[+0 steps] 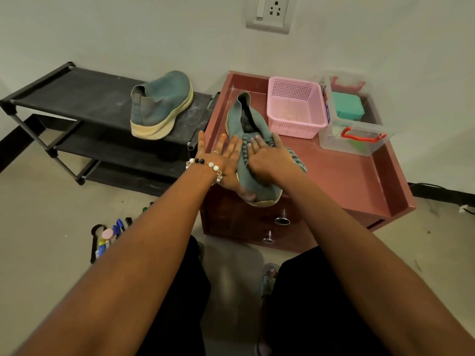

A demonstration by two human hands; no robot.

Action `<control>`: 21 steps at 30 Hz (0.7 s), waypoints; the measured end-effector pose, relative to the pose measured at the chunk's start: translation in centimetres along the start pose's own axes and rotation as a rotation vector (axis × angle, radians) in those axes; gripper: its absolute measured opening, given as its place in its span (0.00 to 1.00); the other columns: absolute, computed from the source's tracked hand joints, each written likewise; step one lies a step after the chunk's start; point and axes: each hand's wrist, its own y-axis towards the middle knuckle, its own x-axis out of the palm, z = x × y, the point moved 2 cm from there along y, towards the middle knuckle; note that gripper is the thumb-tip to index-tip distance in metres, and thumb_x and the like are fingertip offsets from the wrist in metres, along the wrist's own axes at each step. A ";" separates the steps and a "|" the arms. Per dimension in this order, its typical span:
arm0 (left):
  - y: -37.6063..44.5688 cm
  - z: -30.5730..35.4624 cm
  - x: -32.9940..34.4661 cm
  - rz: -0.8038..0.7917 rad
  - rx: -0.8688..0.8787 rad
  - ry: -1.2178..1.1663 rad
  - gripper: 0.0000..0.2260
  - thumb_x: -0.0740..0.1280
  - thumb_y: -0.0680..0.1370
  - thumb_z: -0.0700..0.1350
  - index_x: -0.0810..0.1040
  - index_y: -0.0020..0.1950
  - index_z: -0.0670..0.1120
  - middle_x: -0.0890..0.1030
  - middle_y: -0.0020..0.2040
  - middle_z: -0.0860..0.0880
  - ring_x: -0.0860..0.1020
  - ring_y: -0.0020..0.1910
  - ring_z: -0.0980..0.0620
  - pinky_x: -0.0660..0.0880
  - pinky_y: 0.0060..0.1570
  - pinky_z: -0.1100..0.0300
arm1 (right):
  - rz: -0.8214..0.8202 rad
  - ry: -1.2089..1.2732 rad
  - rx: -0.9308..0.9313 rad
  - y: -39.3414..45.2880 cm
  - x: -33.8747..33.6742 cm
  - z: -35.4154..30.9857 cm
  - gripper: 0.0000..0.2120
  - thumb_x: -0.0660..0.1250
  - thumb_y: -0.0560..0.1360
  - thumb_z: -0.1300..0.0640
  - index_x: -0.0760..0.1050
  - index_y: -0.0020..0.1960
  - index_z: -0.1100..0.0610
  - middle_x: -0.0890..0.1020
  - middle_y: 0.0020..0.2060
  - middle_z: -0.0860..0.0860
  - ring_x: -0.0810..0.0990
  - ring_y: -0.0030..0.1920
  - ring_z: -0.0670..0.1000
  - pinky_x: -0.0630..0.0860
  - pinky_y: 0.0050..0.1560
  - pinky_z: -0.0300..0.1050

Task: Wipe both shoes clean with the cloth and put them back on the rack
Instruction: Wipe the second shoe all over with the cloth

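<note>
While one shoe sits on the rack, its mate gets wiped.
Desk's front-left corner: left hand steadies it and right hand presses cloth, both with fingers flat; next, probably more rubbing strokes.

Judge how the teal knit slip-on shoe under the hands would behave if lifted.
Probably floppy: the teal knit shoe sags and folds open at its collar. Likely light, being thin fabric on a cream foam-looking sole. It might tip forward, since its toe overhangs the reddish-brown cabinet edge.
</note>
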 end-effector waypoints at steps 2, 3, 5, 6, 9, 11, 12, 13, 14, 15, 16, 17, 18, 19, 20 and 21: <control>-0.1 0.0 0.0 -0.002 -0.006 -0.002 0.63 0.57 0.59 0.82 0.27 0.74 0.46 0.28 0.75 0.50 0.27 0.73 0.46 0.25 0.60 0.29 | 0.022 -0.008 -0.030 0.5 0.0 0.4 0.30 0.51 0.79 0.57 0.42 0.76 0.64 0.47 0.77 0.59 0.44 0.77 0.56 0.41 0.74 0.64; -0.2 0.1 0.0 -0.002 -0.004 0.006 0.63 0.57 0.59 0.82 0.27 0.74 0.46 0.28 0.75 0.49 0.27 0.73 0.46 0.25 0.60 0.29 | 0.015 -0.023 -0.074 0.3 0.1 0.5 0.31 0.52 0.78 0.58 0.42 0.76 0.64 0.47 0.77 0.59 0.45 0.77 0.56 0.41 0.74 0.63; 0.0 0.2 0.1 0.008 0.003 0.027 0.63 0.56 0.59 0.82 0.27 0.74 0.45 0.27 0.75 0.49 0.27 0.73 0.45 0.27 0.61 0.28 | -0.016 -0.026 -0.203 -1.0 0.3 0.8 0.33 0.55 0.77 0.61 0.45 0.77 0.63 0.48 0.77 0.60 0.47 0.77 0.55 0.41 0.75 0.60; 0.1 0.1 0.1 0.013 0.004 0.031 0.63 0.56 0.59 0.82 0.26 0.74 0.45 0.27 0.75 0.48 0.27 0.73 0.45 0.26 0.61 0.28 | -0.029 0.000 -0.270 -1.9 0.3 0.9 0.33 0.56 0.76 0.62 0.47 0.77 0.61 0.49 0.77 0.59 0.50 0.77 0.55 0.42 0.75 0.58; 0.3 0.0 0.3 0.034 0.003 0.037 0.64 0.58 0.59 0.81 0.25 0.74 0.46 0.27 0.74 0.50 0.26 0.72 0.46 0.25 0.60 0.29 | -0.065 0.095 -0.341 -4.9 0.2 1.2 0.31 0.56 0.74 0.64 0.56 0.76 0.55 0.53 0.77 0.56 0.57 0.76 0.52 0.41 0.75 0.54; 0.3 0.1 0.5 0.085 0.003 0.048 0.60 0.59 0.62 0.79 0.26 0.74 0.47 0.28 0.75 0.50 0.28 0.73 0.45 0.26 0.61 0.30 | -0.076 0.098 -0.237 -5.7 0.5 0.9 0.28 0.54 0.77 0.61 0.55 0.77 0.53 0.52 0.77 0.54 0.57 0.76 0.51 0.38 0.74 0.59; 0.3 0.1 0.6 0.116 0.007 0.047 0.59 0.59 0.64 0.78 0.28 0.75 0.47 0.29 0.75 0.49 0.29 0.74 0.44 0.27 0.62 0.30 | -0.082 0.073 -0.172 -5.6 0.6 0.5 0.27 0.54 0.79 0.57 0.53 0.77 0.53 0.51 0.77 0.53 0.55 0.76 0.51 0.37 0.73 0.63; 0.3 0.0 0.6 0.128 0.011 0.045 0.59 0.59 0.64 0.78 0.28 0.75 0.47 0.29 0.75 0.48 0.30 0.74 0.44 0.27 0.62 0.30 | -0.088 0.041 -0.123 -5.2 0.6 0.0 0.28 0.54 0.80 0.53 0.50 0.77 0.55 0.50 0.77 0.52 0.52 0.77 0.50 0.36 0.72 0.66; 0.3 0.0 0.6 0.113 0.013 0.045 0.60 0.58 0.63 0.79 0.28 0.75 0.46 0.29 0.75 0.48 0.30 0.74 0.44 0.27 0.61 0.30 | -0.090 0.016 -0.083 -4.5 0.6 -0.4 0.31 0.54 0.80 0.48 0.47 0.78 0.57 0.49 0.78 0.53 0.48 0.77 0.51 0.37 0.72 0.67; 0.3 0.0 0.5 0.085 0.012 0.043 0.61 0.57 0.61 0.80 0.27 0.74 0.46 0.28 0.75 0.49 0.29 0.74 0.44 0.26 0.61 0.29 | -0.086 0.012 -0.052 -3.6 0.7 -0.7 0.35 0.54 0.79 0.45 0.45 0.77 0.60 0.48 0.78 0.54 0.46 0.77 0.52 0.37 0.72 0.67; 0.3 0.0 0.4 0.066 0.013 0.040 0.62 0.56 0.60 0.82 0.26 0.74 0.46 0.28 0.75 0.50 0.28 0.73 0.45 0.26 0.60 0.29 | -0.072 0.027 -0.032 -2.6 0.7 -0.7 0.36 0.55 0.79 0.44 0.43 0.77 0.62 0.47 0.77 0.56 0.45 0.77 0.54 0.38 0.73 0.65; 0.3 0.0 0.4 0.059 0.013 0.033 0.63 0.55 0.59 0.82 0.26 0.74 0.46 0.28 0.75 0.49 0.28 0.73 0.45 0.26 0.61 0.29 | -0.053 0.043 -0.025 -1.7 0.7 -0.6 0.36 0.55 0.79 0.47 0.42 0.77 0.63 0.47 0.77 0.58 0.44 0.77 0.56 0.39 0.74 0.63; 0.3 0.0 0.3 0.060 0.012 0.029 0.63 0.54 0.58 0.83 0.26 0.74 0.46 0.28 0.75 0.49 0.27 0.73 0.45 0.26 0.61 0.29 | -0.033 0.049 -0.030 -0.9 0.6 -0.4 0.35 0.55 0.80 0.50 0.41 0.77 0.64 0.46 0.77 0.59 0.44 0.77 0.57 0.40 0.74 0.62; 0.2 0.0 0.3 0.064 0.010 0.029 0.63 0.53 0.58 0.83 0.26 0.74 0.45 0.28 0.75 0.49 0.27 0.73 0.46 0.26 0.61 0.29 | -0.015 0.052 -0.040 -0.6 0.4 -0.1 0.34 0.54 0.79 0.53 0.40 0.77 0.64 0.46 0.77 0.60 0.44 0.77 0.58 0.40 0.75 0.60; 0.2 0.0 0.3 0.068 0.009 0.033 0.63 0.52 0.57 0.83 0.27 0.74 0.45 0.28 0.75 0.48 0.27 0.73 0.46 0.26 0.61 0.29 | -0.006 0.046 -0.065 -0.4 0.4 0.0 0.34 0.54 0.79 0.56 0.40 0.77 0.64 0.45 0.77 0.60 0.44 0.77 0.58 0.40 0.75 0.59; 0.1 0.1 0.4 0.071 0.010 0.042 0.63 0.52 0.57 0.83 0.27 0.74 0.45 0.28 0.75 0.48 0.27 0.73 0.46 0.27 0.62 0.29 | -0.011 0.035 -0.110 -0.9 0.2 0.1 0.34 0.55 0.78 0.57 0.40 0.77 0.64 0.46 0.77 0.61 0.45 0.77 0.58 0.41 0.75 0.58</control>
